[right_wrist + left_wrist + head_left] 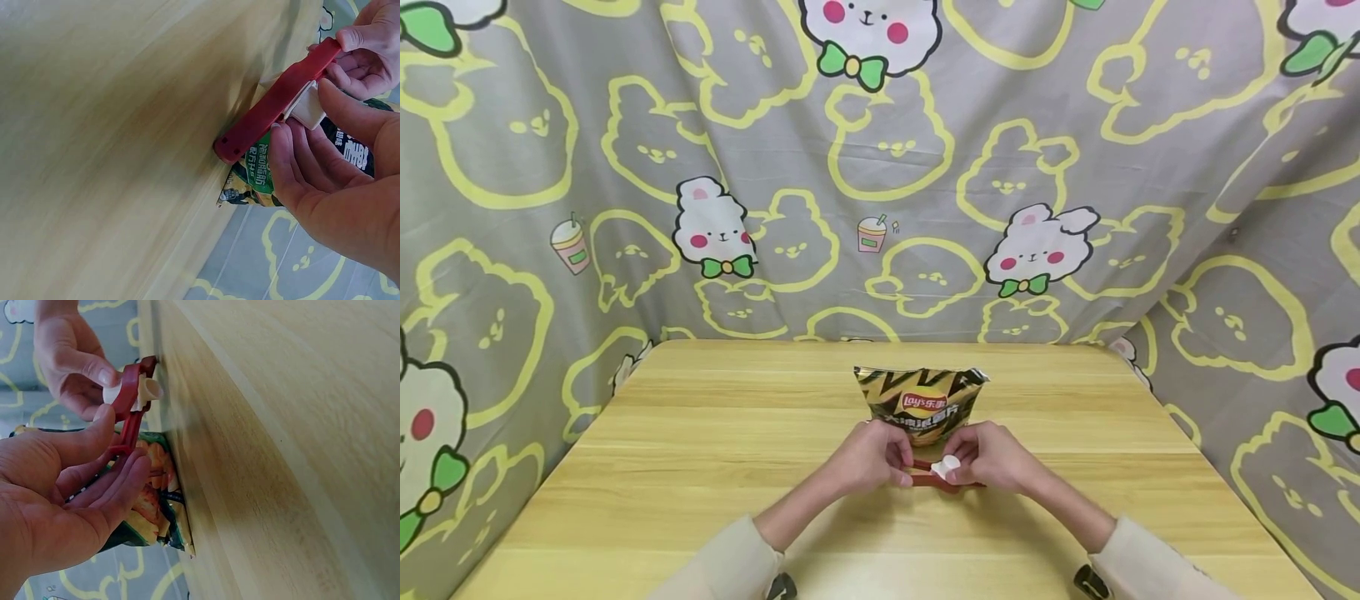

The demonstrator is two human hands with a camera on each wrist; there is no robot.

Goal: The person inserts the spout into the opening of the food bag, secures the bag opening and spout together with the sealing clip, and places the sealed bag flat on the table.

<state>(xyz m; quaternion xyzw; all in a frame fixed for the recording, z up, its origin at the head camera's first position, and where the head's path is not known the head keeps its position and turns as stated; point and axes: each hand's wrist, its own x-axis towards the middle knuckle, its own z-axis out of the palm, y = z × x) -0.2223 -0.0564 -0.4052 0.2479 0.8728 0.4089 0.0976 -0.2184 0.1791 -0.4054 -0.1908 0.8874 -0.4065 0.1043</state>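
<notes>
Both hands hold a long red bag clip [931,481] with a white spout piece [950,464] on it, low over the table in front of a chip bag. My left hand [871,458] pinches the clip's left end between thumb and fingers. On the other side my right hand [996,458] pinches the white piece with thumb and fingertips, as the right wrist view shows. Two red bars [131,394] of the clip stand apart in the left wrist view, with the white spout between them. The Lay's chip bag [921,404], black and gold, stands upright just behind the hands.
A light wooden table [700,467] spreads out on all sides of the hands. Behind it and along both sides hangs a grey curtain [895,283] printed with cartoon bears. Dark wrist straps [1092,581] show below the pale sleeves [737,558].
</notes>
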